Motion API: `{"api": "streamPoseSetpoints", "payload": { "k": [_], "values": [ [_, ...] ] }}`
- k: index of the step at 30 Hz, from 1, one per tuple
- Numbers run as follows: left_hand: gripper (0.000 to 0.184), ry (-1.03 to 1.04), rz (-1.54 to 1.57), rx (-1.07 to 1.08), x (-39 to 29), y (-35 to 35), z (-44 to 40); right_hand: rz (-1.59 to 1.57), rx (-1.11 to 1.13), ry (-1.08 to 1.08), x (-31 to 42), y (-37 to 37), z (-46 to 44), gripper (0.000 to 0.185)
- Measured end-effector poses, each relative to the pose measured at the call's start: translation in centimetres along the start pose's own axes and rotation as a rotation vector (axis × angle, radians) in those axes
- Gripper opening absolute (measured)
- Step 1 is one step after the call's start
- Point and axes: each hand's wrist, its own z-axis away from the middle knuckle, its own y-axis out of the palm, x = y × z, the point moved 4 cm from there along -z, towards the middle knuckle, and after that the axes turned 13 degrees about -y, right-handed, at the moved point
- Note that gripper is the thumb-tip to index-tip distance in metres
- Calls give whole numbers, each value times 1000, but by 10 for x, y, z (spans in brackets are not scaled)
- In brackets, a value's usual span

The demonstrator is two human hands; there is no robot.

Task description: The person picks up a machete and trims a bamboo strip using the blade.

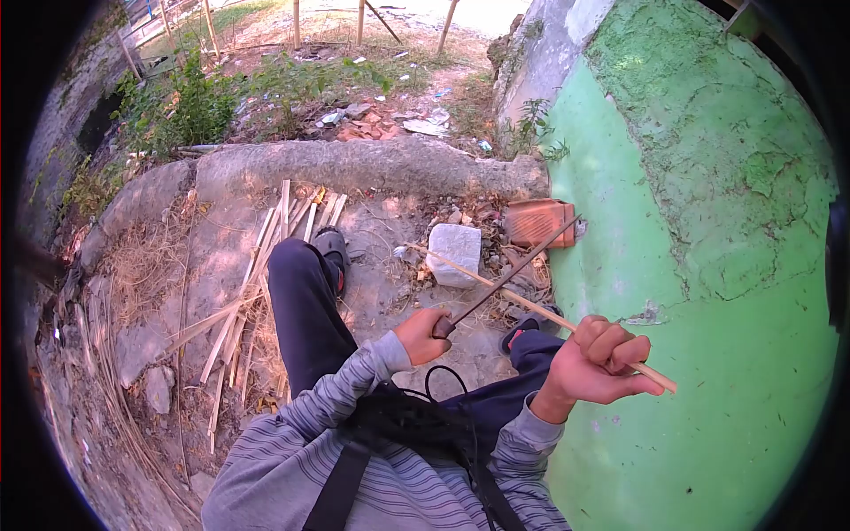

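My left hand (422,336) is closed around the dark handle of a long, thin-bladed knife (518,269). The knife's brown blade points up and to the right, toward the green wall. In my right hand (602,361), curled fingers grip a narrow bamboo strip (482,280) near its lower end. That end sticks out past my thumb, while the rest slants up and to the left. Blade and strip cross in view between my hands; I cannot tell if they touch. Both hands are above my legs.
Bamboo strips (237,332) lie piled left of my leg. A pale block (454,254) and an orange perforated brick (531,221) sit ahead amid rubble. A low concrete kerb (354,168) runs across the front; a green wall (691,425) stands close on the right.
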Motion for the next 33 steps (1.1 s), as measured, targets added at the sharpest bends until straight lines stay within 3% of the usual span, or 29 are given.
{"api": "streamPoseSetpoints", "payload": {
  "k": [7,10,12,13,15,18,25,31,33],
  "values": [
    [39,156,140,-19,-17,-2,20,-53,145,12,-5,16,1,64],
    [43,109,147,135,-3,-3,3,-57,123,-7,-4,12,0,65],
    [43,-357,279,413,8,-2,4,-48,101,-5,-2,7,-1,65],
    [43,-355,279,413,7,-1,5,-39,101,-9,-2,5,-1,65],
    [44,-101,174,205,-4,-3,8,-27,100,-11,0,4,1,65],
    [43,92,61,92,-13,-2,15,-33,102,-5,-3,6,1,65],
    [45,-74,80,166,7,0,3,-54,98,-2,-2,9,1,64],
    [44,68,31,37,-15,4,15,-12,46,-1,0,0,-2,65],
    [33,199,70,-126,-25,-2,28,-13,129,32,0,7,2,62]
  ]
}}
